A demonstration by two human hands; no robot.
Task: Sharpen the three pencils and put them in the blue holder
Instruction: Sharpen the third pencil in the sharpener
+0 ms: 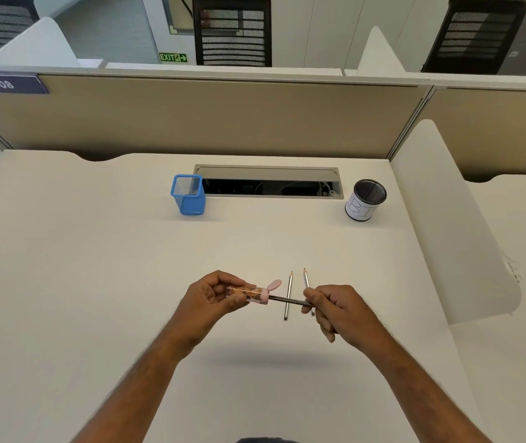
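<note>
Nearest the front edge of the table (pixel 95 314), both hands work above the surface. Left hand (pixel 213 295) grips a clear sharpener (pixel 247 294) with a pink cap end, shavings visible inside, small pink lid flipped open. Right hand (pixel 335 306) pinches a dark pencil (pixel 290 301), its tip pushed into the sharpener's pink end; shaft runs level between the two hands.

Just behind and under them, two more pencils lie on the table, points toward the far edge: one (pixel 288 295) crossing beneath the held shaft, the other (pixel 305 278) partly hidden by the right fingers. Both look pointed already; cannot confirm.

Farther back, left of centre, the blue holder (pixel 188 196) stands upright and appears empty, beside an open cable tray (pixel 268 174). Toward the far right corner, a black mesh cup (pixel 365 201) wrapped in white paper.

Risks, as judged: twisting with the shaft off-axis could snap the lead; the open lid may spill shavings; the second cup invites a wrong drop.
</note>
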